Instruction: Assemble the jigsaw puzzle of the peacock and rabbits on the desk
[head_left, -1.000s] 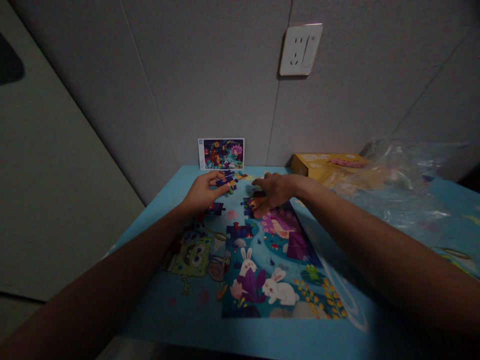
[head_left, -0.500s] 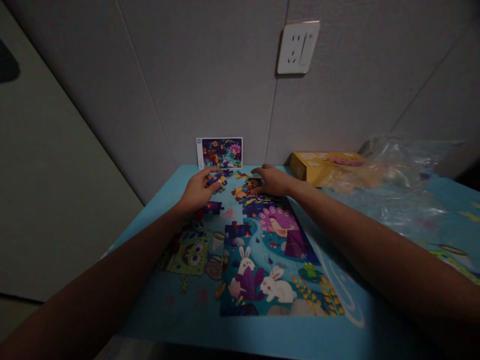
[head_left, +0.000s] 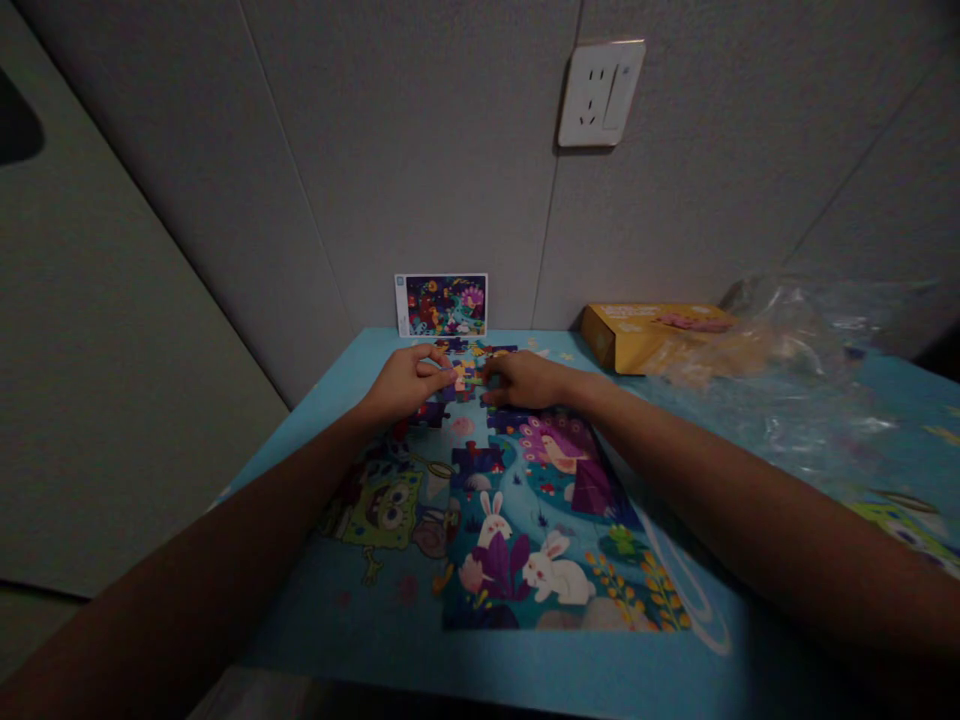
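A partly joined jigsaw puzzle (head_left: 525, 530) with rabbits, a frog and a pink peacock lies on the blue table. Loose pieces lie beyond it, near both hands. My left hand (head_left: 409, 382) pinches a puzzle piece (head_left: 461, 375) with yellow on it, thumb and forefinger together. Just to its right, my right hand (head_left: 525, 380) has curled fingers over the pieces at the puzzle's far edge; what lies under its fingertips is too small to make out. A dark piece (head_left: 433, 414) rests below my left hand.
A small picture card (head_left: 444, 305) leans on the wall behind the pieces. At the back right are a yellow box (head_left: 637, 335) and crumpled clear plastic (head_left: 795, 370). The table (head_left: 360, 650) bears printed cartoon figures. A socket (head_left: 601, 95) is on the wall.
My left hand has shifted slightly right, its fingers closing together. My right hand has come nearer to me and to the left, with its fingers more curled. The hands are closer together.
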